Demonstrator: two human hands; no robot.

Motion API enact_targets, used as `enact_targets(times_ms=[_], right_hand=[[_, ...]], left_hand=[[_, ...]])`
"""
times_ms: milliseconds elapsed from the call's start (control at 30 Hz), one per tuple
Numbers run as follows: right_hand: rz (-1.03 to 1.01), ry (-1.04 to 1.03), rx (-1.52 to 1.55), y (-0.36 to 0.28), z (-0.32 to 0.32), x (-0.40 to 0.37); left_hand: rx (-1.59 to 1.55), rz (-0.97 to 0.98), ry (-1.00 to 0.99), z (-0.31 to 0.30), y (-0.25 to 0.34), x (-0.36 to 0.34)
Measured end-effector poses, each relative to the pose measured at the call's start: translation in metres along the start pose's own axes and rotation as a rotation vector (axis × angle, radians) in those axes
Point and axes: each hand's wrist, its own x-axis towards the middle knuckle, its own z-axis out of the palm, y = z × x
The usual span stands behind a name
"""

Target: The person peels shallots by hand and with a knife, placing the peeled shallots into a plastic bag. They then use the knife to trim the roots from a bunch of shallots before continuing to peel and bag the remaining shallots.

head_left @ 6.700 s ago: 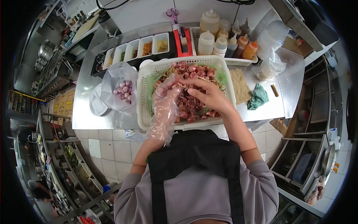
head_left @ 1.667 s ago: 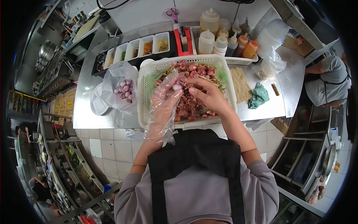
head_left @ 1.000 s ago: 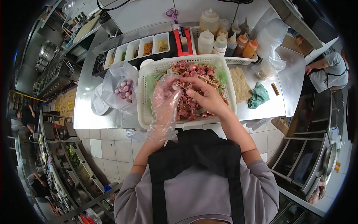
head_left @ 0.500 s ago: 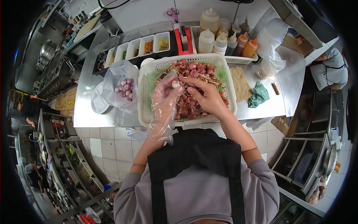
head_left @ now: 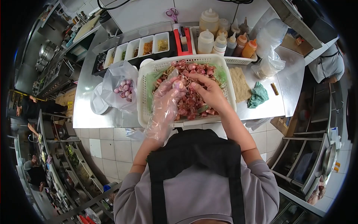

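My left hand (head_left: pixel 164 99), in a clear plastic glove, grips a partly peeled shallot (head_left: pixel 179 85) above the basket. Close by its right side is my right hand (head_left: pixel 209 93), bare, with thumb and index finger bent together; whatever they pinch is too small to make out. Below both hands, a white plastic basket (head_left: pixel 142 112) lined with green netting (head_left: pixel 220 74) holds a heap of red shallots and loose skins (head_left: pixel 192 108). A clear plastic bag (head_left: pixel 112 80) with peeled shallots (head_left: pixel 125 89) stands left of the basket.
White lids (head_left: pixel 99 100) lie at the table's left. Behind the basket are seasoning trays (head_left: pixel 148 45), a red tape dispenser (head_left: pixel 183 46) and several squeeze bottles (head_left: pixel 205 42). A green cloth (head_left: pixel 258 95) and brown mat (head_left: pixel 238 84) lie right. Other people are at both sides.
My hands have shifted slightly, and the shallot in my left hand now shows more clearly between them. At the far right, another person has moved.
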Motion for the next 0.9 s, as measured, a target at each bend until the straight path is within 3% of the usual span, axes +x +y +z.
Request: enact_targets(times_ms=[100, 167, 300, 433, 567, 767, 900], right_hand=[[-0.004, 0.059, -0.050, 0.004, 0.001, 0.000], [-0.138, 0.080, -0.335, 0.007, 0.002, -0.001], [-0.036, 0.121, -0.299, -0.006, 0.009, -0.008], [-0.053, -0.036, -0.193, -0.012, 0.011, -0.009], [-0.213, -0.022, -0.231, -0.009, 0.015, -0.005], [-0.103, -0.057, -0.318, -0.010, 0.015, -0.005], [-0.169, -0.010, -0.336, -0.007, 0.016, -0.003]], left_hand=[[-0.180, -0.095, -0.031, -0.010, -0.002, 0.006], [-0.253, -0.139, -0.032, -0.014, -0.004, 0.009], [-0.286, -0.120, 0.063, -0.009, -0.004, 0.013], [-0.309, -0.069, 0.059, -0.016, -0.010, 0.015], [-0.304, -0.091, 0.062, -0.024, -0.015, 0.015], [-0.224, -0.025, 0.085, -0.007, -0.007, 0.009], [-0.012, 0.001, 0.175, 0.007, 0.002, 0.002]])
